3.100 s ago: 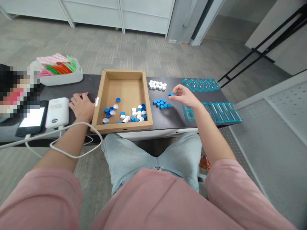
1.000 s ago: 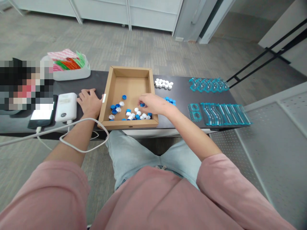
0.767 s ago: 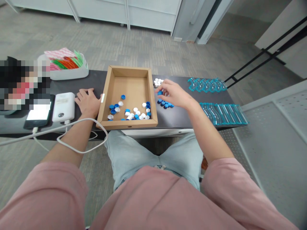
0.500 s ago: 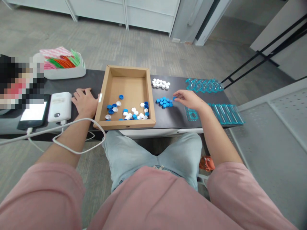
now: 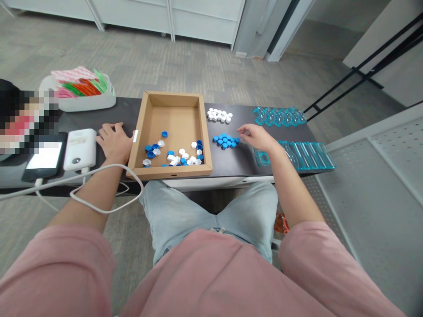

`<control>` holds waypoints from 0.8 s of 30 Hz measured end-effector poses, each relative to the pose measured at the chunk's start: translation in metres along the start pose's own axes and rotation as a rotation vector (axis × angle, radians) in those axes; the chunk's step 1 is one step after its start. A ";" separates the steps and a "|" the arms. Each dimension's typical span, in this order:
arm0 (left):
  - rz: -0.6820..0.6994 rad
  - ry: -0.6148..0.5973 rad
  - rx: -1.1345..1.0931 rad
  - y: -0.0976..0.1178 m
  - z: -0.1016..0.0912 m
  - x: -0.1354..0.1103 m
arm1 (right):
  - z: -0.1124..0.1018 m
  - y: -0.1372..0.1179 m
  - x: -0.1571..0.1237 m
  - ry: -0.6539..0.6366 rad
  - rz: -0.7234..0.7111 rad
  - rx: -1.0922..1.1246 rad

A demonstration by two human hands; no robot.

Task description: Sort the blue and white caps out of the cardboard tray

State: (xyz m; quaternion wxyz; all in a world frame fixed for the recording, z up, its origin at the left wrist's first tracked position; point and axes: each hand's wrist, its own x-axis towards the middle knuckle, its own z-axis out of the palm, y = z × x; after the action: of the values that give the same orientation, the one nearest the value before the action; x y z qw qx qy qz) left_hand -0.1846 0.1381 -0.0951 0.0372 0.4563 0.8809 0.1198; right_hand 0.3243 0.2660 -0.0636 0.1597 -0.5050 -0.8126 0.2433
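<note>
My left hand [image 5: 115, 141] lies flat with its fingers spread on the dark table, against the left wall of an open cardboard box [image 5: 139, 154]. Inside that box are loose blue and white hexagonal pieces [image 5: 175, 159], mostly toward the near side. To the right of the box, blue hexagonal pieces [image 5: 225, 141] sit packed side by side in a cluster. Just off this cluster's right end hovers my right hand [image 5: 255, 136], fingers a little apart and nothing visible in them. A cluster of white hexagonal pieces [image 5: 219, 115] stands behind the blue one.
Clear teal plastic parts stand in a far row [image 5: 279, 116] and a near row [image 5: 307, 155] at the right. On the left are a white power bank [image 5: 79, 149], a lit phone [image 5: 45, 154], white cables [image 5: 99, 211] and a white basket [image 5: 87, 103]. A person is partly visible there.
The blue piece between my right fingertips now sits at the right end of the blue cluster, let go. My left hand stays beside the box. The view has shifted slightly.
</note>
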 end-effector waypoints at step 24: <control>0.013 0.019 -0.018 0.000 -0.001 -0.001 | 0.099 -0.199 0.061 -0.385 -0.399 -0.749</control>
State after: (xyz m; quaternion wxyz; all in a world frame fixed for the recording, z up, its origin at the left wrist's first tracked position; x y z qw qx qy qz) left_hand -0.1840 0.1375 -0.0944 0.0321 0.4605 0.8772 0.1323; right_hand 0.0994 0.2240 -0.0341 -0.1435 -0.3074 -0.9406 -0.0129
